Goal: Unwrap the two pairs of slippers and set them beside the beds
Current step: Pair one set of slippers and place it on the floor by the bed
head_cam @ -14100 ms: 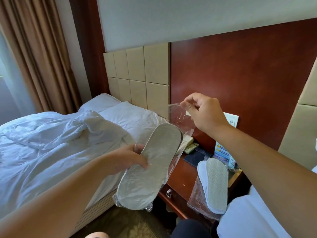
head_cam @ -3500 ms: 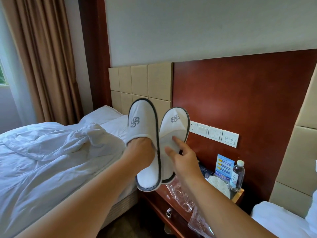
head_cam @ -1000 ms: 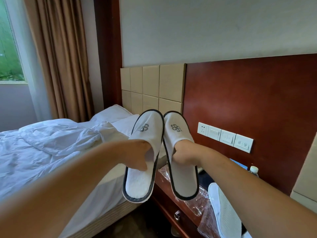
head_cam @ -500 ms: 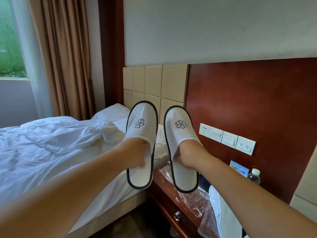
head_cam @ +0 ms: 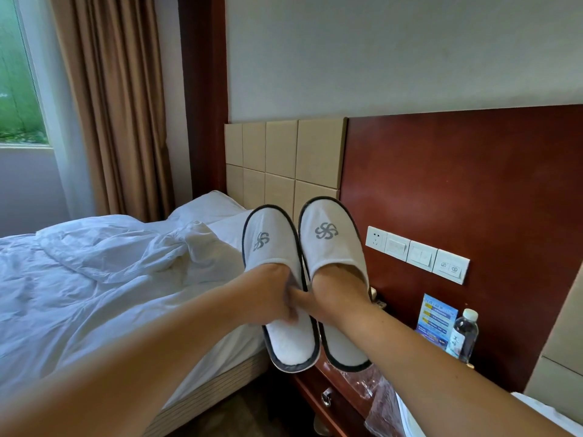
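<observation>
Two unwrapped white slippers with dark trim and a grey swirl logo are held up in the air, toes up, side by side and touching. My left hand grips the left slipper, fingers tucked under its toe cover and thumb on the insole. My right hand has its fingers inside the right slipper, with the thumb reaching across to the left one. Empty clear wrap lies on the nightstand. At the bottom edge a white slipper edge shows beside more plastic wrap.
The left bed with a rumpled white duvet lies left of the nightstand. A corner of the right bed shows at bottom right. A water bottle and a blue card stand by the wall switches. Dark floor lies between bed and nightstand.
Both hands have moved together, so the two slippers now touch along their inner edges. My right thumb now reaches the left slipper. The view has shifted slightly.
</observation>
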The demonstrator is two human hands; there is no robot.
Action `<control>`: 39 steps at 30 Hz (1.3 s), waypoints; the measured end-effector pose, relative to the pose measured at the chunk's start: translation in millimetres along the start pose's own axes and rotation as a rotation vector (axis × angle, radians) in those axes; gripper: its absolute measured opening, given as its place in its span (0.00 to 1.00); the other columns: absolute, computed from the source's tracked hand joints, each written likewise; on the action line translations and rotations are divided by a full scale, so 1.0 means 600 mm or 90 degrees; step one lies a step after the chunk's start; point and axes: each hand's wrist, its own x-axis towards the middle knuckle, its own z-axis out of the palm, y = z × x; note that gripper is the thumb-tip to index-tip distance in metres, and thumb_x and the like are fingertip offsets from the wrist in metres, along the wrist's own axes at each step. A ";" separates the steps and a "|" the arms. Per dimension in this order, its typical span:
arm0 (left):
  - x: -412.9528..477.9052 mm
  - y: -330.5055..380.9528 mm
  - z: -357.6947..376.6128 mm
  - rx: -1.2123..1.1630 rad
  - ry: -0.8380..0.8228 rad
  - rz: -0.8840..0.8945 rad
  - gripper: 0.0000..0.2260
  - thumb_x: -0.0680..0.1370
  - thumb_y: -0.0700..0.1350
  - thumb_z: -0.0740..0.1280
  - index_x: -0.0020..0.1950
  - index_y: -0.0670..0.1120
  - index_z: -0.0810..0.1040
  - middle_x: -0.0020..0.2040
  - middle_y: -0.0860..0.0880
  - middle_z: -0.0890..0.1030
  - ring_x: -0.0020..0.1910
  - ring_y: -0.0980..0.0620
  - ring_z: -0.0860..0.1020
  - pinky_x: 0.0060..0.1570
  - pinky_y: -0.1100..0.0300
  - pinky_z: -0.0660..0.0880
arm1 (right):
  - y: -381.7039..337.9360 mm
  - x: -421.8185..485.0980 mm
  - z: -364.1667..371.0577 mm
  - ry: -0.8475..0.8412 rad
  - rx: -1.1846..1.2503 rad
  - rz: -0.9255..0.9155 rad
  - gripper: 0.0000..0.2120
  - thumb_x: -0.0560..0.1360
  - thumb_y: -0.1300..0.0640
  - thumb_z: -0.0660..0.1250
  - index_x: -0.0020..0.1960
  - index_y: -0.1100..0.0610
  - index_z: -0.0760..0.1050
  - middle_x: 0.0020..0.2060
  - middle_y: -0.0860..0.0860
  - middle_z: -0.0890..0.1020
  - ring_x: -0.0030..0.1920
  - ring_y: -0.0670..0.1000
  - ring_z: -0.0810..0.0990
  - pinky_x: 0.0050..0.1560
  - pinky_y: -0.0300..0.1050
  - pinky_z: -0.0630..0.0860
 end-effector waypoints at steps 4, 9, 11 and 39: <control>-0.010 0.002 0.014 -0.098 0.074 0.019 0.22 0.71 0.52 0.73 0.61 0.48 0.71 0.54 0.53 0.73 0.52 0.52 0.73 0.50 0.56 0.74 | 0.009 0.011 0.015 0.031 0.093 0.057 0.37 0.76 0.35 0.57 0.79 0.46 0.48 0.78 0.49 0.54 0.76 0.50 0.53 0.72 0.41 0.45; -0.021 -0.034 -0.045 -0.395 0.011 0.079 0.08 0.70 0.54 0.71 0.48 0.60 0.81 0.44 0.56 0.84 0.43 0.54 0.83 0.39 0.64 0.78 | 0.016 0.010 0.003 0.098 0.152 0.030 0.26 0.79 0.48 0.59 0.76 0.50 0.61 0.72 0.47 0.68 0.72 0.51 0.65 0.72 0.43 0.58; -0.016 -0.066 -0.076 -0.664 0.147 0.010 0.06 0.76 0.48 0.69 0.42 0.52 0.85 0.42 0.51 0.86 0.40 0.49 0.84 0.38 0.59 0.80 | 0.018 0.007 -0.004 0.133 0.081 0.019 0.23 0.77 0.51 0.61 0.72 0.55 0.69 0.67 0.53 0.76 0.67 0.56 0.72 0.69 0.47 0.65; 0.040 -0.132 -0.060 -0.436 0.389 -0.149 0.22 0.70 0.71 0.57 0.35 0.55 0.78 0.29 0.55 0.78 0.28 0.59 0.75 0.31 0.59 0.70 | -0.003 -0.011 -0.027 0.250 0.036 -0.282 0.22 0.69 0.65 0.71 0.63 0.61 0.78 0.58 0.58 0.81 0.62 0.61 0.76 0.67 0.59 0.64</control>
